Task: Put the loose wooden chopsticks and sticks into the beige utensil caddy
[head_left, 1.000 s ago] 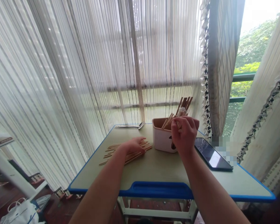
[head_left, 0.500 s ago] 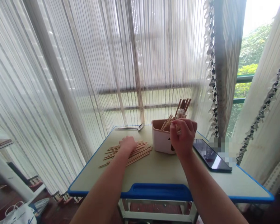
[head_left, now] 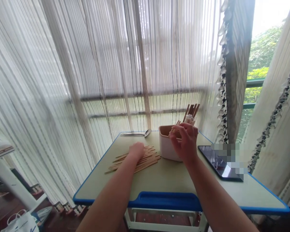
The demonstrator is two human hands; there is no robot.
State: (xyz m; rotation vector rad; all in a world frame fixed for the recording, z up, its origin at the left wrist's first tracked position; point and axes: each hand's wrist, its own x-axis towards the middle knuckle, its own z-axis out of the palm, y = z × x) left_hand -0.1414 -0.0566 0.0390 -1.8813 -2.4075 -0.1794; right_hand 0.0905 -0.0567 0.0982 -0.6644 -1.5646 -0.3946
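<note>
Pale wooden chopsticks (head_left: 147, 162) lie in a loose, fanned pile on the left half of the table. My left hand (head_left: 137, 149) is closed over the pile's far side, knuckles up and fingertips hidden beneath. A white box-shaped utensil holder (head_left: 166, 148) with a tan rim stands right of the pile. At its opening my right hand (head_left: 186, 140) is closed in a pinch around light chopsticks, whose ends show by the thumb. Behind this hand, darker chopsticks (head_left: 192, 111) and a clear-wrapped bundle (head_left: 189, 120) stick up; their lower parts are hidden.
A metal slotted spoon (head_left: 147, 133) lies at the back edge of the blue-rimmed table (head_left: 106, 190). To the right rests a dark tablet (head_left: 217, 162). Striped sheer curtains (head_left: 111, 64) hang just behind. A white bag (head_left: 21, 222) sits on the floor at lower left.
My left hand has drawn back from reaching open over the chopsticks and curled closed on them. My right hand has shifted slightly left and down along the holder's rim, its fingers still pinched.
</note>
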